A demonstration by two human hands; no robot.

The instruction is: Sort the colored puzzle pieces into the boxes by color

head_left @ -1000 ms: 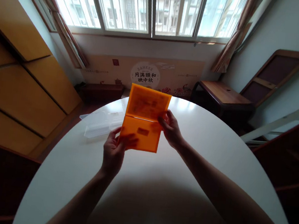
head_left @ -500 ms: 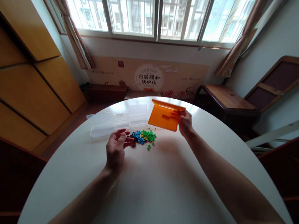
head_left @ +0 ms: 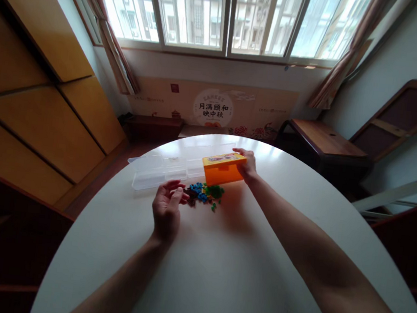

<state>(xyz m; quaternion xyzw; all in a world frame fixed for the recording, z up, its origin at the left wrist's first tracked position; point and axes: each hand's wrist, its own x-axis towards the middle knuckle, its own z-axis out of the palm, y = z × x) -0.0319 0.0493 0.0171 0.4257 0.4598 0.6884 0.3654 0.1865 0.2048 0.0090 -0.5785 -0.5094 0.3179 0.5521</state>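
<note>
Head view: the right hand grips an orange box; dipping it could scatter small blocks beside the loosely curled, empty-looking left hand.

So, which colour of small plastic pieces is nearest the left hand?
The dark brown pieces, right by the left hand; the blue pieces lie farther off and the green pieces farthest.

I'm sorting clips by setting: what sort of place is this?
Probably a room in a home: a curtain hangs at a wide window, tall wooden cabinets stand along one side, and a rounded white table fills the foreground.
</note>
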